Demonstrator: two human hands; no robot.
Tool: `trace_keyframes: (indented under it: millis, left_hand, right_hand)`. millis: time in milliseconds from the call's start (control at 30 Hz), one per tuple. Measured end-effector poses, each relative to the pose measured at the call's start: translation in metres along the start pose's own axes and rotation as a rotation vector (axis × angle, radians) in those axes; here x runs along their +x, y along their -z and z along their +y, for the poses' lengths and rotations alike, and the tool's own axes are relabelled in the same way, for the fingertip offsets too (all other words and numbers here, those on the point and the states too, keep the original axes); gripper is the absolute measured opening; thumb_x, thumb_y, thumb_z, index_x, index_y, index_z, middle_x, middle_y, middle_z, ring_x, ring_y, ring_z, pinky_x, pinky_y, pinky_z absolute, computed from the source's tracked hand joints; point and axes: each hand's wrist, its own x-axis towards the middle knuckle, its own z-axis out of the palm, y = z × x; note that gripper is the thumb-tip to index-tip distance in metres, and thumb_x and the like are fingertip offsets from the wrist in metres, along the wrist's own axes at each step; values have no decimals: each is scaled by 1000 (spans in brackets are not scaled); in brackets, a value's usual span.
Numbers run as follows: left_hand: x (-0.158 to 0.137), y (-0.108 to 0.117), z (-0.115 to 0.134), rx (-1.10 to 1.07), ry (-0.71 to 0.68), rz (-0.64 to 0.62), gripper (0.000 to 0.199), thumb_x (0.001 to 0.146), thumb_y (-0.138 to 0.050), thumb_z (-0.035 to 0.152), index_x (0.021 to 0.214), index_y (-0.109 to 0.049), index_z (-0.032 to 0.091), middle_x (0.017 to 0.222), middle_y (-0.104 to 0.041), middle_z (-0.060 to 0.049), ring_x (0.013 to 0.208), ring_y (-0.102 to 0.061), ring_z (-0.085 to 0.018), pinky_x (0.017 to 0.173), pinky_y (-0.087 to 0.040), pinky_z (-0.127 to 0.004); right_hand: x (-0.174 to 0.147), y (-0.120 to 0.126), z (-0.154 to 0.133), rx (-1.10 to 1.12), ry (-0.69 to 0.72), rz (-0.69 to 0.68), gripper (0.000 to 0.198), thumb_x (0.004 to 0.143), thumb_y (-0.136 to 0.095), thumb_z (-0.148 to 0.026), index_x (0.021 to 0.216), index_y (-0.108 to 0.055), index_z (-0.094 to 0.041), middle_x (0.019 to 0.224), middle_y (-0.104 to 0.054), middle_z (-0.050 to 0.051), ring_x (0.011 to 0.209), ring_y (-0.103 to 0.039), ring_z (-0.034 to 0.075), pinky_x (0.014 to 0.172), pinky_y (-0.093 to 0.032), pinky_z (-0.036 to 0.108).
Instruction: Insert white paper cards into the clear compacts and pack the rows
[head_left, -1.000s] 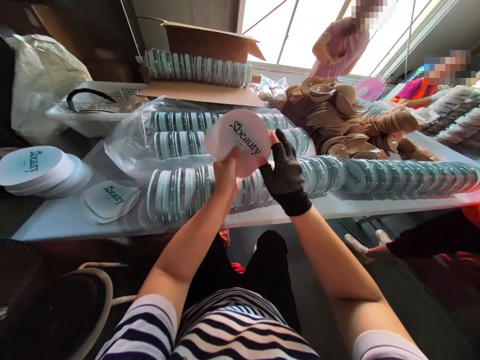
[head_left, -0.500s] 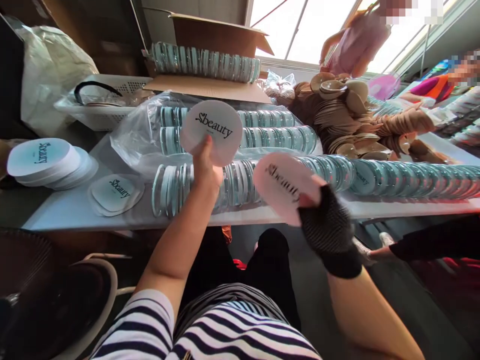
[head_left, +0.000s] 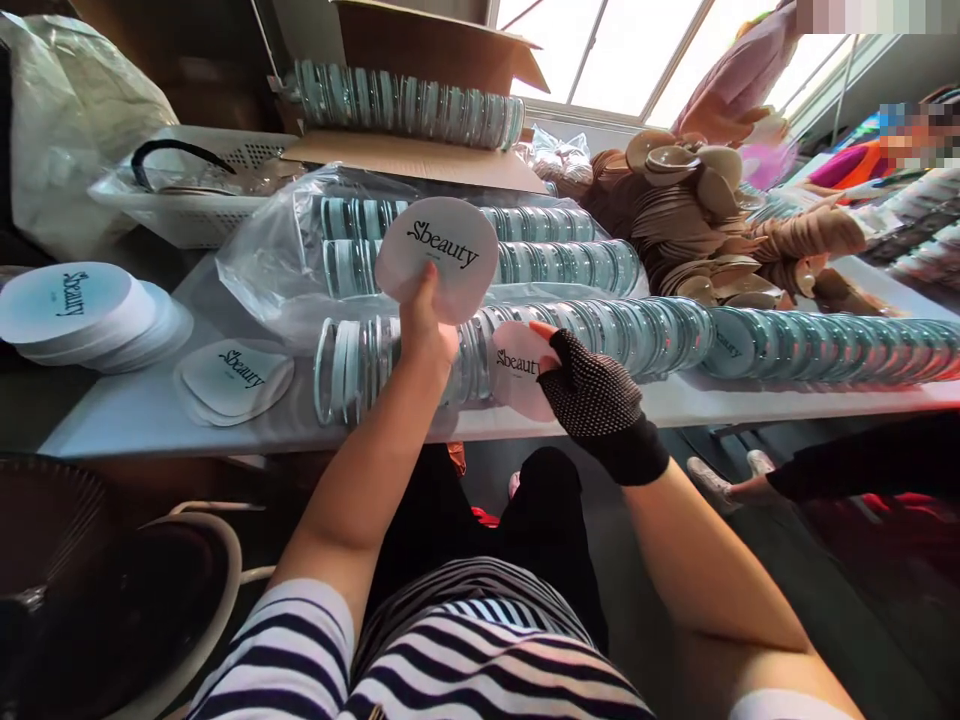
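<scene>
Back toward the table comes the gloved right hand (head_left: 592, 385), pinching a pink disc (head_left: 517, 368) against the row of lids (head_left: 630, 335); the bare left hand (head_left: 424, 325), arm raised, grips a white disc (head_left: 439, 255)

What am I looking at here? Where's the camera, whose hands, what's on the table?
There is no machine: one camera sits on a person's head, looking down at their own arms. The bare left hand holds up a round white disc printed "Sbeauty". The gloved right hand holds a second disc lower down, by the table's edge. On the white table lie long rows of clear round cases, some in a plastic bag, stacks of printed discs at the left and a heap of tan puffs. Other people work beyond.
</scene>
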Motion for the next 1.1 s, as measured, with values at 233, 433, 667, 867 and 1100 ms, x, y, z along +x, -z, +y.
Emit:
trace_keyframes:
  millis: [233,433,667,867,1100]
  left_hand:
    - [-2,-1,-1,31,33,-2,41,90,-66,23,129,-57,22,145,-56,-9,128,-57,-26,107,-49,-49]
    - [-3,0,-1,53,47,-12,34,91,-65,25,124,-60,26,139,-61,-3,127,-58,-22,104,-52,-41]
    - [-3,-1,-1,18,53,-16,32,91,-64,21,123,-59,21,143,-58,-9,129,-56,-26,105,-51,-46]
    - [-6,-4,1,-5,42,-28,36,91,-64,19,126,-57,19,142,-57,-10,131,-55,-25,106,-51,-46]
    - [-6,1,-1,32,28,-47,38,89,-68,24,125,-59,22,138,-61,-7,129,-56,-27,104,-52,-47]
  right_hand:
    - [10,-54,-5,-117,-46,-27,53,98,-36,-30,148,-46,-15,80,-74,10,69,-66,20,61,-38,25]
    - [2,-52,8,33,-26,34,44,99,-39,-46,124,-61,-17,82,-74,8,71,-67,21,60,-36,25]
    - [35,-44,10,215,-43,-71,19,91,-49,-28,96,-64,-17,83,-72,8,76,-67,19,66,-40,26]
    - [56,-44,-3,39,65,-299,22,89,-51,-25,98,-69,-16,90,-74,10,83,-69,20,67,-42,26]
    - [39,-43,-2,210,-16,-482,19,88,-50,-25,96,-65,-18,87,-74,11,71,-69,20,64,-47,28]
